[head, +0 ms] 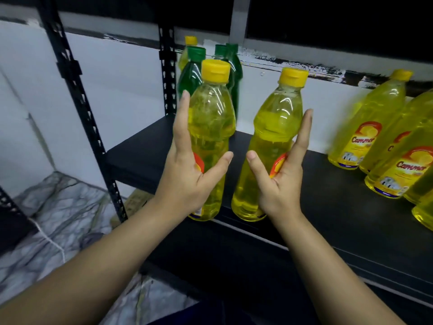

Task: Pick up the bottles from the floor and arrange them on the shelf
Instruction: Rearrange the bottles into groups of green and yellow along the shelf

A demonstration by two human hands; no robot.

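Two clear bottles of yellow liquid with yellow caps stand upright side by side at the front edge of the black shelf (328, 207). My left hand (185, 181) lies against the left bottle (210, 127), fingers straight along its left side and thumb across its front. My right hand (281, 181) mirrors it on the right bottle (274, 137), fingers up its right side, thumb on the front. Neither hand has its fingers wrapped around a bottle; both are spread.
Behind them at the back of the shelf stand green bottles (192, 73) and one more yellow-capped bottle (191, 41). Several labelled yellow bottles (365, 127) crowd the shelf's right end. A black perforated post (77, 102) rises at left over the marble floor (58, 207).
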